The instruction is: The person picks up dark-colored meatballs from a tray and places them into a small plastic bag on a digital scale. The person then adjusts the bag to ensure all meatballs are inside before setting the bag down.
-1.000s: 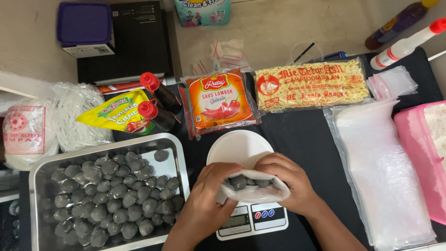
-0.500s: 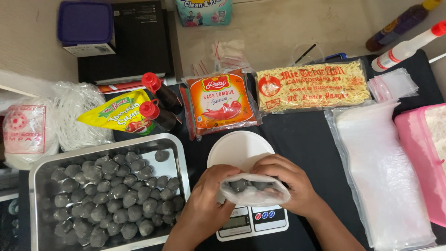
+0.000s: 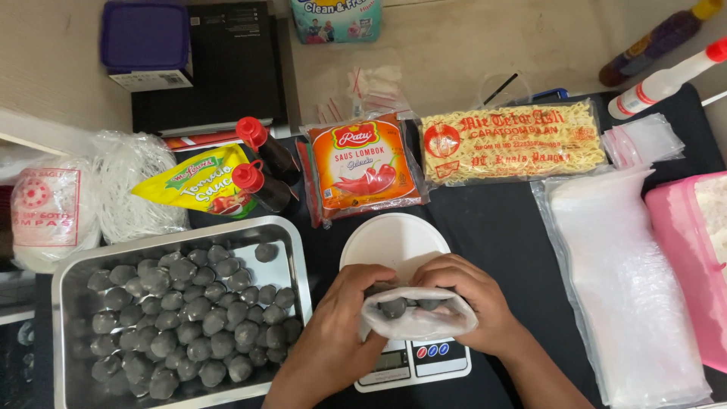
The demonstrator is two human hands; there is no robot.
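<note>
Both my hands hold a small clear plastic bag [image 3: 418, 318] with several grey meatballs inside, above a white kitchen scale [image 3: 394, 246]. My left hand [image 3: 337, 333] grips the bag's left side, fingers at its mouth. My right hand [image 3: 469, 303] wraps the top and right side. The scale's display panel [image 3: 413, 360] shows just below the bag. To the left stands a metal tray [image 3: 291, 250] filled with several grey meatballs [image 3: 189, 310].
Behind the scale lie an orange chilli sauce pack [image 3: 363, 168], a dried noodle pack [image 3: 511, 142], two red-capped dark bottles [image 3: 265, 170], a yellow sauce sachet [image 3: 193, 182]. Clear bags [image 3: 628, 288] and a pink container [image 3: 693, 257] sit right; white noodle bags [image 3: 91, 197] left.
The hands have shifted slightly on the bag, working at its mouth; the bag stays over the scale.
</note>
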